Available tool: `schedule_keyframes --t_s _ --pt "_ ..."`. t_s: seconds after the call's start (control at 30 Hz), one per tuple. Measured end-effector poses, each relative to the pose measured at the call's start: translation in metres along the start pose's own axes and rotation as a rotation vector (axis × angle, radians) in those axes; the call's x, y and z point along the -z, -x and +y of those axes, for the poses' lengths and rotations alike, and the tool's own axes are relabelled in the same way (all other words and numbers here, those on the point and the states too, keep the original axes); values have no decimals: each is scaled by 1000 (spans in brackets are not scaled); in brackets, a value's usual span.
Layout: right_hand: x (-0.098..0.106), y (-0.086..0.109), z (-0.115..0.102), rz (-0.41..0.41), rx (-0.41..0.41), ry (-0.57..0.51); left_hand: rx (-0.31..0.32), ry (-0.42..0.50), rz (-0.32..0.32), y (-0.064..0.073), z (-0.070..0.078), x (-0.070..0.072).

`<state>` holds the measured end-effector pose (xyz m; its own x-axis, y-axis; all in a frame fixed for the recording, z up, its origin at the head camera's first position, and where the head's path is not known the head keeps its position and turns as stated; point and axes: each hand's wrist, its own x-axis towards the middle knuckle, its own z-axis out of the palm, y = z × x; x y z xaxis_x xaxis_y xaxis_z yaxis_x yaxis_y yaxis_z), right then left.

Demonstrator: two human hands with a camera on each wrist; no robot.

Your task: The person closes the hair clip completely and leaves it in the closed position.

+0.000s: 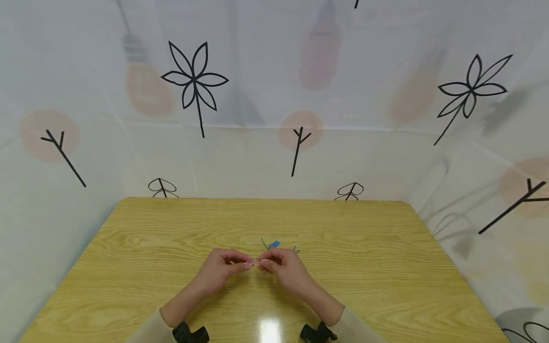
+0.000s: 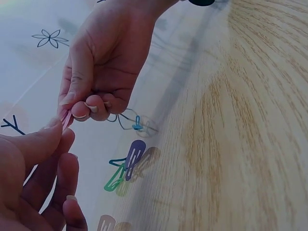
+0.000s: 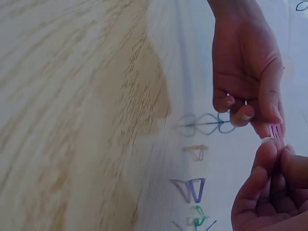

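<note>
Nearest are beige cloth sleeves (image 1: 153,329) with black wrist-worn devices (image 1: 188,333). Beyond them, the left hand (image 1: 219,270) and the right hand (image 1: 288,270) meet over the table, each pinching the slim, slotted pink hair clip (image 3: 275,131) between thumb and fingers. So little of it shows that a slip of either fingertip grip could, I judge, drop it or make it spring away; uneven pulling might bend its thin frame. Past the fingers lie more flat, elongated clips: a purple one with long slots (image 2: 138,146), a green open-framed one (image 2: 113,183) beside it, and a glossy blue one (image 1: 273,244). The smooth yellow wood-grain tabletop (image 1: 364,228) stretches behind, up to a creased white fabric backdrop (image 1: 249,157) printed with black line flowers.
</note>
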<state>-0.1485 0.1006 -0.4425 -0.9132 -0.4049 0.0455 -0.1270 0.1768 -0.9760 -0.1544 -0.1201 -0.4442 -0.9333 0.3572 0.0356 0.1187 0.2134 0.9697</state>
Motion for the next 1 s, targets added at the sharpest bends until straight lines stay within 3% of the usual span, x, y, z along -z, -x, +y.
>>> schedule_keyframes --t_s 0.53,0.8,1.0 --pt "0 3 1 4 11 -23 -23 16 -54 -1 -5 0" --pt "2 5 0 -16 3 -29 16 49 -73 -1 -6 -1" --pt "3 6 1 -36 -2 -47 -2 62 -83 0 -7 -2"
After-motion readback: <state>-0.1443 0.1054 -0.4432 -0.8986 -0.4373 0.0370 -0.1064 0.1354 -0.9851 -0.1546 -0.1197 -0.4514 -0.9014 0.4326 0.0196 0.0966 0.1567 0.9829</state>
